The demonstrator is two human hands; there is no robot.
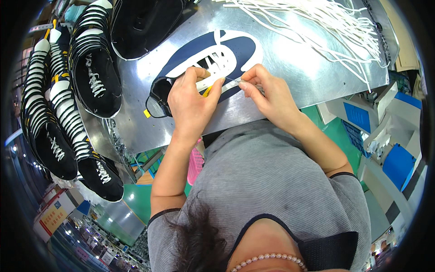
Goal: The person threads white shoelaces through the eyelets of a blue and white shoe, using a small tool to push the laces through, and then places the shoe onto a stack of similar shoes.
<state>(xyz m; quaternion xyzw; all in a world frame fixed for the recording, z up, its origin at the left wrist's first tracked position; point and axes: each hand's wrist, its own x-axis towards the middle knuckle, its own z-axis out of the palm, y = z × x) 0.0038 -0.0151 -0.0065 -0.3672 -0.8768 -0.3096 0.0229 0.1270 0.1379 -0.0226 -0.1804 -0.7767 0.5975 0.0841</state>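
A navy and white shoe upper [186, 56] lies on the metal table in front of me, its heel toward the left and a yellow tab at that end. White lace [217, 60] crosses its opening. My left hand [192, 95] grips the near edge of the opening, thumb and fingers closed on the white eyelet strip. Just to its right, beside the upper's near side, my right hand [272, 93] pinches something thin. A fine line runs from its fingertips toward my left thumb; it is too small to tell whether it is a lace end or a tool.
Loose white laces [317, 27] lie in a pile at the far right of the metal table [294, 81]. Long stacks of nested black and white uppers [93, 72] line the left side. Another dark upper [145, 27] lies at the far edge. Blue-panelled bins [355, 117] stand at right.
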